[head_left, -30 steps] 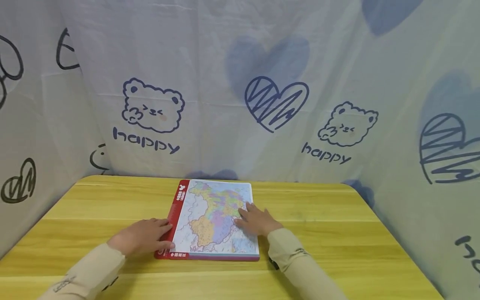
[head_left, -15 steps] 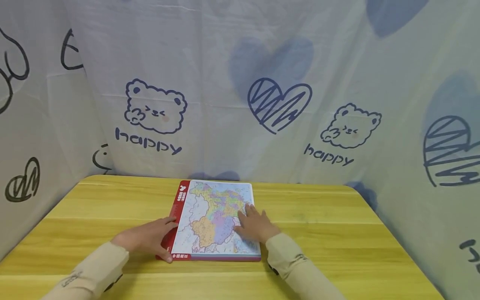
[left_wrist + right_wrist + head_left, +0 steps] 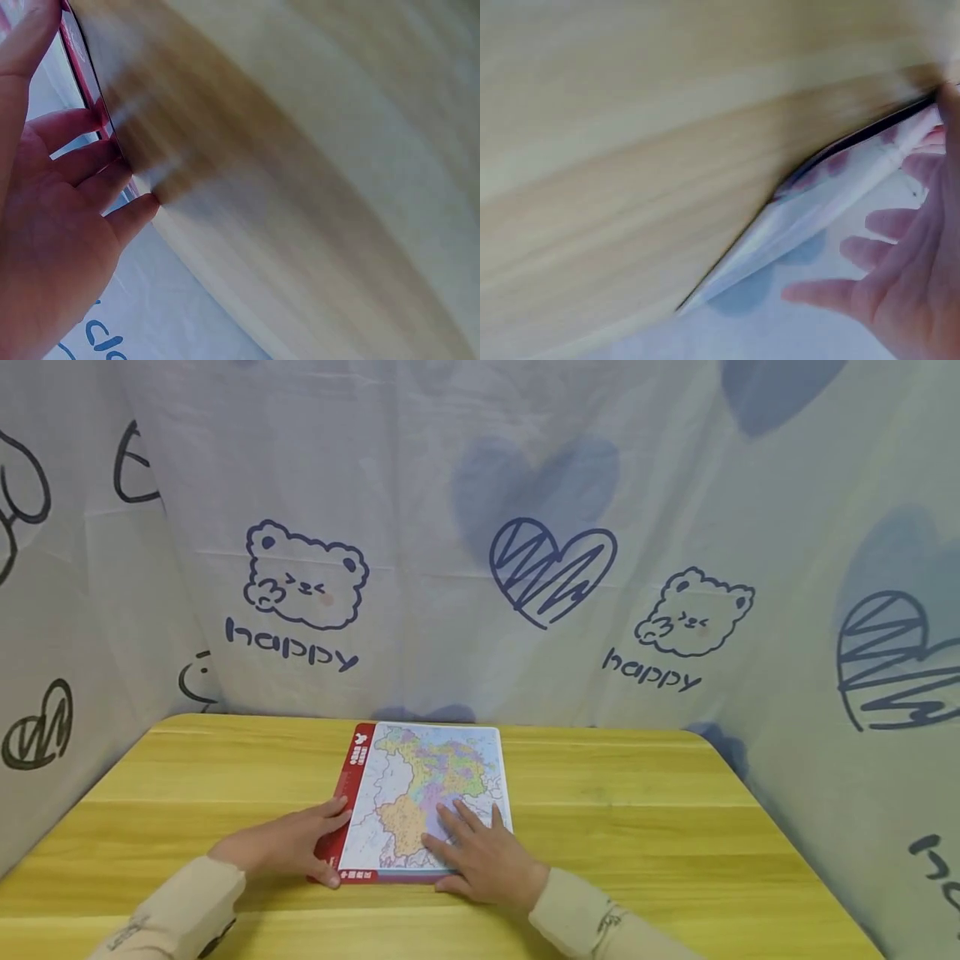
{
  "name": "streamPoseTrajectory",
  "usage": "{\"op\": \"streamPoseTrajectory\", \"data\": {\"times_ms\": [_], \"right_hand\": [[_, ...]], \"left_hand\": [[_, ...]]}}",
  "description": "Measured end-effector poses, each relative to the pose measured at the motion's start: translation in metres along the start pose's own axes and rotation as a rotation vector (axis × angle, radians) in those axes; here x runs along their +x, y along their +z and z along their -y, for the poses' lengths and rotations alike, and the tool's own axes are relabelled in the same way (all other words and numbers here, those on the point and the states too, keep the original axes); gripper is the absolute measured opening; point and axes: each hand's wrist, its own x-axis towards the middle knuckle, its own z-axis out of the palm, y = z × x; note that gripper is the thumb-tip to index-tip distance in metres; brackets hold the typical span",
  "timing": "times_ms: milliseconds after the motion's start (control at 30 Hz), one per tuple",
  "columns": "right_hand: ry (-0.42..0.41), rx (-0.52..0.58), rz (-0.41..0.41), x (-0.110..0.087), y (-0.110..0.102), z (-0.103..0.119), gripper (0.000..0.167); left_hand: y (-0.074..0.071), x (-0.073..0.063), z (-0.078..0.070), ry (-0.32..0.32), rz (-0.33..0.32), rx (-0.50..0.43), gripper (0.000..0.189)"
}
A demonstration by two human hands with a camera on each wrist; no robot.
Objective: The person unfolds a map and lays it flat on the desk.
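From here I'm seeing the left hand, loosely spread, touching the left side of the map, which is lying near mid far edge of the tabletop; the right hand is resting fanned on it; neither is gripping; light, even pressure seems best

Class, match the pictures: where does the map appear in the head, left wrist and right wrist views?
Head: map, low, left of centre; right hand over its lower right.
Left wrist: map, thin sliver, upper left, partly behind left hand.
Right wrist: map, slanting strip, right of centre.
Shared landmark: wood-grain table.
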Motion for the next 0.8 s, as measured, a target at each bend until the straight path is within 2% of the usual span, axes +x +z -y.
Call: {"op": "streamPoseTrajectory", "data": {"times_ms": [67,167,333,600,667,800], "right_hand": [[-0.021,-0.033,-0.008,0.0006,0.0038,-0.0014,0.056],[-0.054,-0.007,0.002,0.0016,0.0073,-0.0040,0.056],[-0.076,-0.026,-0.010,0.0030,0.0076,-0.0085,0.055],[-0.100,0.021,-0.015,0.0022,0.0080,-0.0099,0.051],[-0.115,-0.023,-0.046,0.0024,0.0076,-0.0091,0.049],[-0.184,-0.185,-0.125,0.0024,0.0053,-0.0052,0.039]], "left_hand": [[0.0013,-0.0008,0.0004,-0.005,0.004,-0.006,0.098],[0.0023,-0.0023,0.0006,-0.008,0.005,-0.018,0.098],[0.0018,-0.0026,0.0007,0.027,-0.014,-0.002,0.099],[0.0005,-0.0012,-0.0005,0.036,-0.019,0.023,0.100],[-0.0007,-0.0012,-0.0010,0.038,-0.019,0.021,0.099],[-0.0015,-0.0019,-0.0012,0.031,-0.011,0.008,0.099]]}}
